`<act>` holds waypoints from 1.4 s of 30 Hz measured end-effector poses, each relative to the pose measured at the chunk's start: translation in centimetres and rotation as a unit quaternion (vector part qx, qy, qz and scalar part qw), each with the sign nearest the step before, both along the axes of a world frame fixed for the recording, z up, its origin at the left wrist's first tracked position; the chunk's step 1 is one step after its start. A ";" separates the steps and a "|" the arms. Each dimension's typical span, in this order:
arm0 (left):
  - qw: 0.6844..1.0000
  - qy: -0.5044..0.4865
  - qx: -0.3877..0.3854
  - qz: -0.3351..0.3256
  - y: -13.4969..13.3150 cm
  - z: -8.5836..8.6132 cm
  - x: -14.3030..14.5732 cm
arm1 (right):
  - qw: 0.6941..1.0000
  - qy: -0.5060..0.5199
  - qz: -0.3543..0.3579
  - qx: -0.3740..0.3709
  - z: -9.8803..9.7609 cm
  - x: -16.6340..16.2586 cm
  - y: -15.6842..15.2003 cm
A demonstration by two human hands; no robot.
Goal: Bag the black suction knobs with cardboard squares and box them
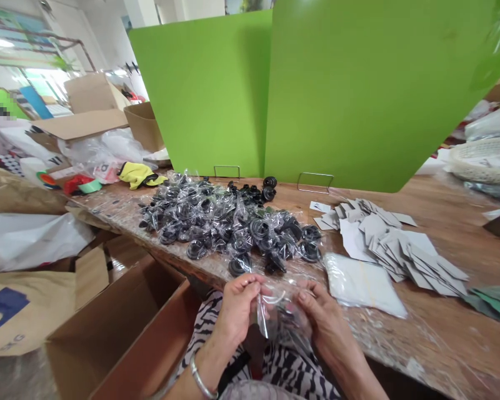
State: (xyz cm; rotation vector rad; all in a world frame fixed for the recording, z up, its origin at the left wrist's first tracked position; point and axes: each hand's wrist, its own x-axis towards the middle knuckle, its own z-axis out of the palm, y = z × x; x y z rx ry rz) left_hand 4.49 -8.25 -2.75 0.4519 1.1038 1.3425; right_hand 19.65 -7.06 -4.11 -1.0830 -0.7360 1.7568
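Observation:
Between my two hands is a clear plastic bag (290, 325), held over my lap at the table's front edge. Something dark shows through its lower part, too blurred by glare to name. My left hand (236, 311), with a silver bangle at the wrist, pinches the bag's left side near the top. The right side is gripped by the thumb and fingers of my right hand (325, 316). Just beyond lies a heap of bagged black round ribbed parts (229, 216). A flat stack of clear bags (364, 284) rests to the right of the heap.
Grey cards (400, 250) spread across the right of the wooden table (454, 222). Green boards (337, 94) stand behind. An open cardboard box (120, 316) sits below the edge at left. A yellow cloth (138, 175) lies at the back left, a green cloth (494, 304) at far right.

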 end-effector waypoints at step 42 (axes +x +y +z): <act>0.873 0.471 0.111 -0.054 0.1 -1.5 -0.5 | 0.870 -0.350 0.195 0.289 3.7 1.1 5.6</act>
